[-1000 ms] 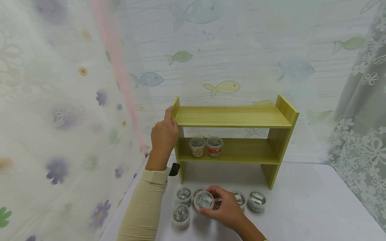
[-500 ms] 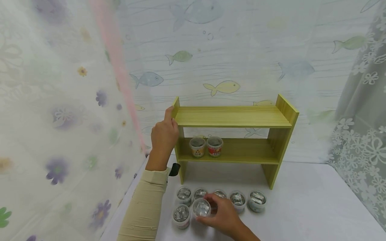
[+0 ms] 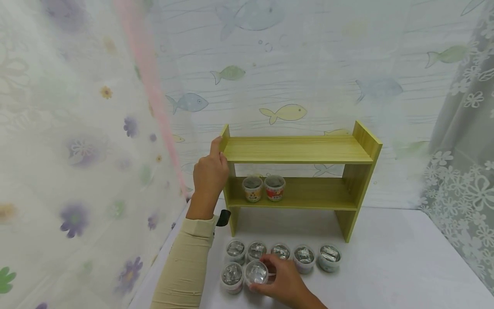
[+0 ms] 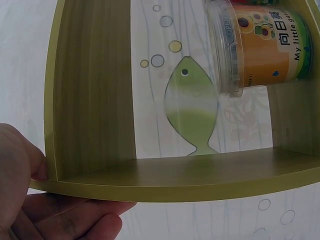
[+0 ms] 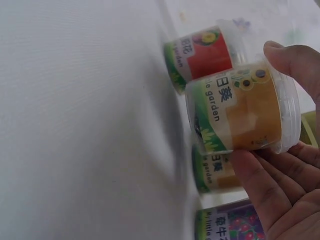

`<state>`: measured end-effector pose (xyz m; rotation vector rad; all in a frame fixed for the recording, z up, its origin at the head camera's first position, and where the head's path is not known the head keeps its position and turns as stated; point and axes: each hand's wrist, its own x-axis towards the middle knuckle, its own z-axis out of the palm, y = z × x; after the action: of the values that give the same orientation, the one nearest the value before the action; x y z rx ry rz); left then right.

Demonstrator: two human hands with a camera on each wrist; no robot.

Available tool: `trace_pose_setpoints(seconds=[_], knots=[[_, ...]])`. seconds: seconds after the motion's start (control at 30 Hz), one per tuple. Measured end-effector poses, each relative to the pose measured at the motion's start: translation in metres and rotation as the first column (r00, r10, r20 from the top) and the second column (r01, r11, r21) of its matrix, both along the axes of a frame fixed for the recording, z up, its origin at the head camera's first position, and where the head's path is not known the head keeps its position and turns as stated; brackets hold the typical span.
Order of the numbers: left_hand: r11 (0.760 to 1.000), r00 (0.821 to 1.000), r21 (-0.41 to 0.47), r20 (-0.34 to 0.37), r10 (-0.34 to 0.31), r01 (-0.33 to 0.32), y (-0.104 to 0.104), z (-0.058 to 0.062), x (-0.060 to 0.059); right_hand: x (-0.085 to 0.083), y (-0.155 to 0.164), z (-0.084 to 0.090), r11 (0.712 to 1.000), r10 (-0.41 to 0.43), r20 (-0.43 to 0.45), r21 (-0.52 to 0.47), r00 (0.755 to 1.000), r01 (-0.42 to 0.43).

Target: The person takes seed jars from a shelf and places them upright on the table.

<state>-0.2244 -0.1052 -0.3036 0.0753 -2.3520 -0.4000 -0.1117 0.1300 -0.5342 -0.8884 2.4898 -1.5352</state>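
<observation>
The left hand [image 3: 210, 171] grips the left upright of the green shelf [image 3: 297, 150], thumb on the front edge and fingers curled behind it, probably to steady the light unit. The right hand [image 3: 283, 281] closes its fingers round a small clear-lidded pot [image 3: 256, 272] with an orange label (sunflowers printed on it), which sits in the front row on the white bench [image 3: 405, 266], just beside another pot [image 3: 232, 277]. Behind them stands a row of five pots [image 3: 281, 252], close enough to crowd the fingers. Two pots [image 3: 264, 188] already stand on the lower shelf board; patterned curtains hang behind.
</observation>
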Motion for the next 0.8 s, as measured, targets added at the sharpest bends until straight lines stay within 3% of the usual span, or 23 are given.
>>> trace_pose_setpoints(seconds=[0.23, 0.5, 0.8], knots=[[1.0, 1.0, 0.005, 0.017, -0.002, 0.002, 0.0003, 0.0, 0.0003, 0.0003, -0.0008, -0.0045, 1.0, 0.023, 0.037, -0.004, 0.999, -0.023], [1.0, 1.0, 0.004, 0.016, -0.008, 0.008, 0.0003, -0.0003, 0.0014, 0.0003, 0.0004, -0.008, 0.997, 0.069, 0.139, -0.037, 0.988, -0.065], [1.0, 1.0, 0.006, 0.031, -0.002, 0.002, 0.0, 0.0003, 0.0023, 0.0002, 0.0024, -0.0076, 0.998, 0.067, 0.135, -0.025, 0.989, -0.064]])
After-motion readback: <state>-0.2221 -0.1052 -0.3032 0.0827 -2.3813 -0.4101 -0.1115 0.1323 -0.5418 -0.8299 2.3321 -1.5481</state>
